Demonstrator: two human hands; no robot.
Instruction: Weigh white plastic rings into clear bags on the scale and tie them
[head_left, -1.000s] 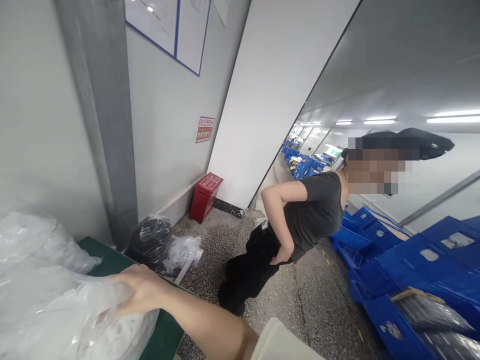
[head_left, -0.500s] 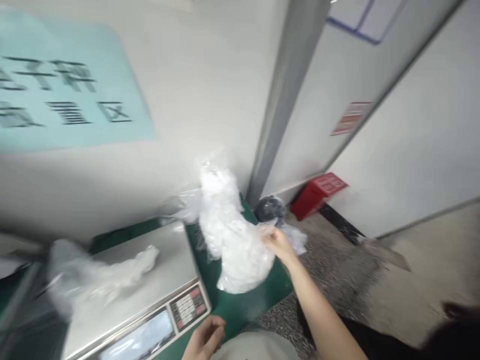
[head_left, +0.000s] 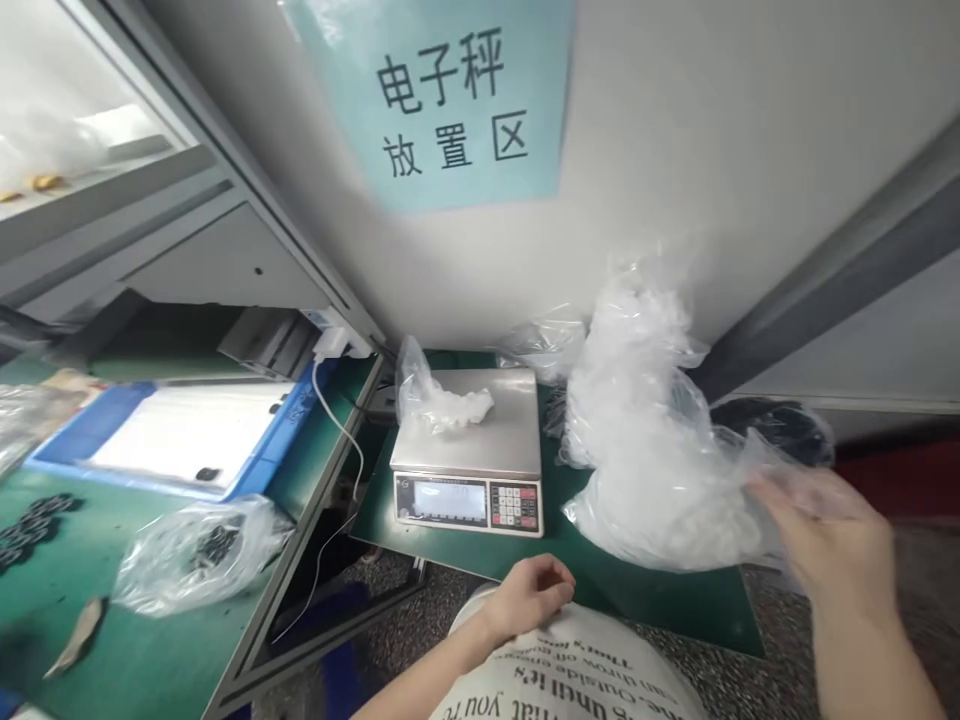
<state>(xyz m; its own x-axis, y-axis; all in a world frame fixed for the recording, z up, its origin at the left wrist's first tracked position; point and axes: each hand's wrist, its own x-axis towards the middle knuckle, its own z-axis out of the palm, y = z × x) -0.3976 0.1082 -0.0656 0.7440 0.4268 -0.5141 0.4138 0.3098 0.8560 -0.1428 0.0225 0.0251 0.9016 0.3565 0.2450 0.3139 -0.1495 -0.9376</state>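
Observation:
My right hand [head_left: 829, 545] touches the right side of a big clear plastic bag [head_left: 652, 470] full of small white parts; its fingers are partly spread behind the film, so whether they grip it is unclear. The bag lies on a small green table [head_left: 660, 600] beside an electronic scale [head_left: 469, 465]. A smaller clear bag of white parts [head_left: 442, 400] rests on the scale's steel pan. My left hand [head_left: 529, 595] hangs low in front of my white printed shirt, fingers curled in, nothing visible in them.
A blue sign [head_left: 442, 100] hangs on the wall above the scale. To the left is a green workbench [head_left: 90, 600] with a blue tray [head_left: 180, 435], a clear bag of dark parts [head_left: 199, 550] and loose black rings [head_left: 37, 510]. A white cable [head_left: 341, 430] drops between benches.
My view swung left from the aisle and a standing person to the scale. My right hand stayed on the big bag; my left hand came into view.

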